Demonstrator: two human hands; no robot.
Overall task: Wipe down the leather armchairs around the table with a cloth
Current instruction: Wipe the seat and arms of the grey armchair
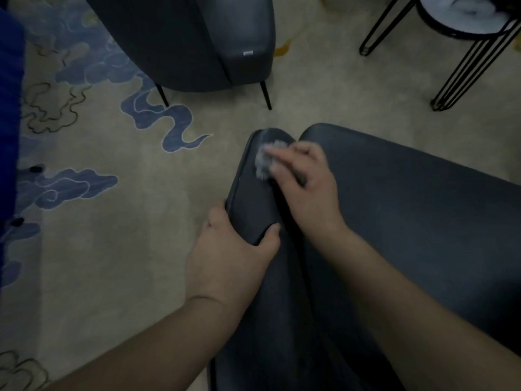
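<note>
The grey cloth [263,160] sits bunched on the near armchair's armrest [253,198], pressed under the right hand [306,182]. The left hand [234,255] clamps the armrest's end. Beyond stand a second armchair [203,38] and a wire-legged stool [462,29] holding something white and fluffy.

The scene is dimly lit and a grey, slightly blue cast is seen over everything. The light is soft and even; no hard shadows are thrown, and its source cannot be told. A weak sheen is noticed on the dark leather of the near armchair [408,198]. The right hand [307,182] and the cloth [263,162] are smeared by motion blur, while the left hand [231,255] is rendered sharper. Fine detail is lost to softness and compression. The lines of the desk legs [465,69] are splayed by the wide lens near the edge.
</note>
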